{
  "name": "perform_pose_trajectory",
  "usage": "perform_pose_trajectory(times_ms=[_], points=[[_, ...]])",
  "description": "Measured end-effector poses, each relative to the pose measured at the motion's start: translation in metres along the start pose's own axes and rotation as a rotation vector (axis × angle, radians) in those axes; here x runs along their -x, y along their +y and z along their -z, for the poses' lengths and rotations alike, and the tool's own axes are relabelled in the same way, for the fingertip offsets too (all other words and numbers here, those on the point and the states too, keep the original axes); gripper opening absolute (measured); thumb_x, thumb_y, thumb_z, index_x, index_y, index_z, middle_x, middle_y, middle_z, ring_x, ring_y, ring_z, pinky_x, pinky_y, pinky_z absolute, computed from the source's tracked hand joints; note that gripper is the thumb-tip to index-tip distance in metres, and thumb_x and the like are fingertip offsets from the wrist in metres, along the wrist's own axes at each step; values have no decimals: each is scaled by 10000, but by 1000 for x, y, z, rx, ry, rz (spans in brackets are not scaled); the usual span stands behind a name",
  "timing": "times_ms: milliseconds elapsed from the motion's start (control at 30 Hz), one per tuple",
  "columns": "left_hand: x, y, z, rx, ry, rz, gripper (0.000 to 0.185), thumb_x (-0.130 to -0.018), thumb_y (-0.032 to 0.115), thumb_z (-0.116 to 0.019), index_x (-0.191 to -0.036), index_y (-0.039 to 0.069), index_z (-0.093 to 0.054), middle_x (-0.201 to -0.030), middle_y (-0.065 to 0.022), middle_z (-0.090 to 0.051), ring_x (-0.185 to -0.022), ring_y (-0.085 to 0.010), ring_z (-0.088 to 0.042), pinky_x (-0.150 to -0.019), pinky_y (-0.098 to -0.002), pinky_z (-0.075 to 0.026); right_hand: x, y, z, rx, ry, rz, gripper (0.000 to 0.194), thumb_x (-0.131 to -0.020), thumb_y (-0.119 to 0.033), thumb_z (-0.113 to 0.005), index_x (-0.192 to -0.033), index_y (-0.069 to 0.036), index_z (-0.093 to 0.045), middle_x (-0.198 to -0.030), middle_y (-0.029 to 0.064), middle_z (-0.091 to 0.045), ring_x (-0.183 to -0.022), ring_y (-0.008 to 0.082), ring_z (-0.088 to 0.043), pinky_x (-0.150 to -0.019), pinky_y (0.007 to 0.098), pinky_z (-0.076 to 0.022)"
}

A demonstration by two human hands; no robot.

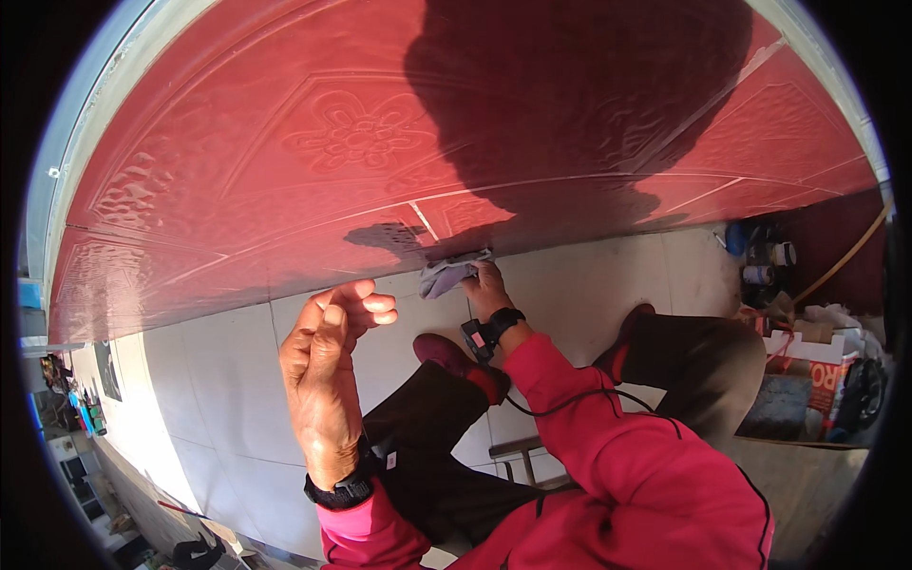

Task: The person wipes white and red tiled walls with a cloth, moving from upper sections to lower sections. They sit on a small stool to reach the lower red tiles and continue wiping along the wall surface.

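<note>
My right hand grips a grey cloth low down, where the red embossed panelling meets the pale tiled floor. The cloth is bunched and lies against the bottom of the panelling. My left hand is raised to the left of it, apart from the panelling, with its fingers loosely curled and nothing visible in them. Both wrists wear black straps, and a small black device sits on the right one. A dark shadow covers much of the panelling's upper middle.
My shoes and bent knees flank the right arm. Under me is part of a low metal-framed stool. At the right stand an open carton of odds and ends, several jars and a yellow hose. A black cable runs along my right sleeve.
</note>
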State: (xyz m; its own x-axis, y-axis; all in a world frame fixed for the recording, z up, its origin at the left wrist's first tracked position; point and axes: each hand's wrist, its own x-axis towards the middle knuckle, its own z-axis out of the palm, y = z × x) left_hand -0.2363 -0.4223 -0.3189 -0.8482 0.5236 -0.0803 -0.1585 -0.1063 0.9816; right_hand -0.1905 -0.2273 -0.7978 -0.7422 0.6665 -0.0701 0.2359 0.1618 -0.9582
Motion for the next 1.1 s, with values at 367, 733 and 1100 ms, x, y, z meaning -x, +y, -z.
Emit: perform_pose_trajectory(times_ms=[367,733,1100], points=[[4,-1,0,-8,-16,15,467,-1090,356,-555,-1233,-74,-669,-1043,-144,-739,-975,-239,-689,-992,-399,-511,-3,-170,84,-1166,562,-492,716,-921,47,-648,-1555,-151,-379,-1435,87,-544,-1235,251,-587,-1054,439,-507],[12,-1,2,20,21,20,398,-1089,329,-568,-1160,-35,-712,-1013,-120,-752,-946,-218,-696,-1002,-391,-505,-7,-220,182,-893,867,-164,470,-917,47,-678,-1347,-16,-498,-1224,75,-625,-1077,227,-626,-965,370,-530],[7,-4,6,-14,-19,23,453,-1104,368,-533,-1208,-48,-680,-1036,-140,-748,-952,-236,-697,-995,-398,-513,-14,-191,135,-777,899,-179,479,-887,47,-686,-1326,8,-499,-1241,101,-624,-1059,225,-633,-962,338,-522]])
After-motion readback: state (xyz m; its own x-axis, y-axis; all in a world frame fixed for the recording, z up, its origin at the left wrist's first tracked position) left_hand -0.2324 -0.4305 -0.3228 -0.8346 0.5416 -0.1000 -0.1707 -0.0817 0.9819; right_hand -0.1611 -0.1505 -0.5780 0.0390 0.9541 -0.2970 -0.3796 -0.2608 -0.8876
